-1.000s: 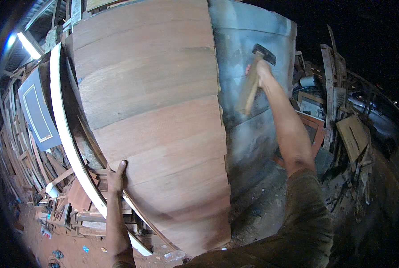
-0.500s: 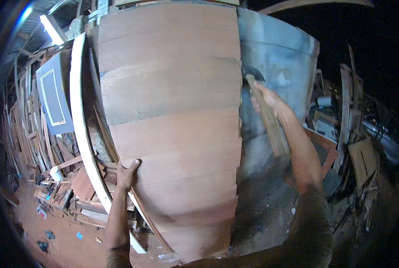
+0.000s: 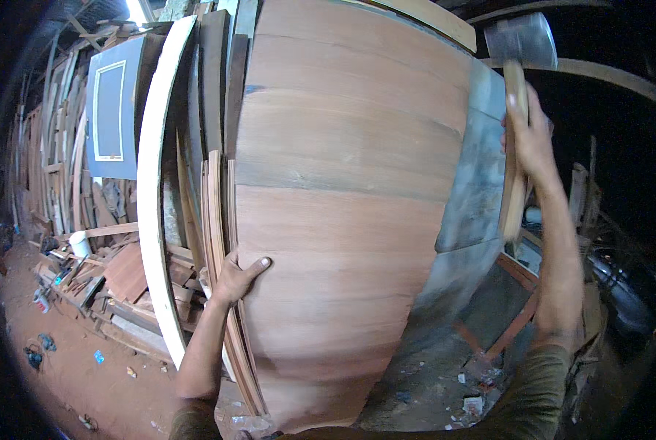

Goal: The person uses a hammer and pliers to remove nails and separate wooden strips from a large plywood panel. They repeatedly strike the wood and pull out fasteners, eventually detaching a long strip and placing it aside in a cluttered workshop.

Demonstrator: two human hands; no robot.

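Observation:
A tall wooden panel [image 3: 343, 220] made of several joined boards stands upright in front of me. My left hand [image 3: 237, 279] grips its left edge, thumb lying on the face and the other fingers out of sight behind the edge. To the right of the panel, my right hand [image 3: 531, 136] is raised and closed round the wooden handle of a hammer [image 3: 515, 158]. The broad grey hammer head is up at the top right, smeared by motion and apart from the panel.
Slim wooden strips [image 3: 216, 213] stand along the panel's left edge, beside a long white curved board [image 3: 154, 183]. A grey door panel [image 3: 111, 110] and stacked timber are farther left. Behind the panel on the right is a bluish sheet [image 3: 482, 176]. Scraps litter the floor [image 3: 56, 381].
My right hand has swung the hammer up and to the right, away from the panel's right edge. My left hand stays on the left edge while the view has shifted left.

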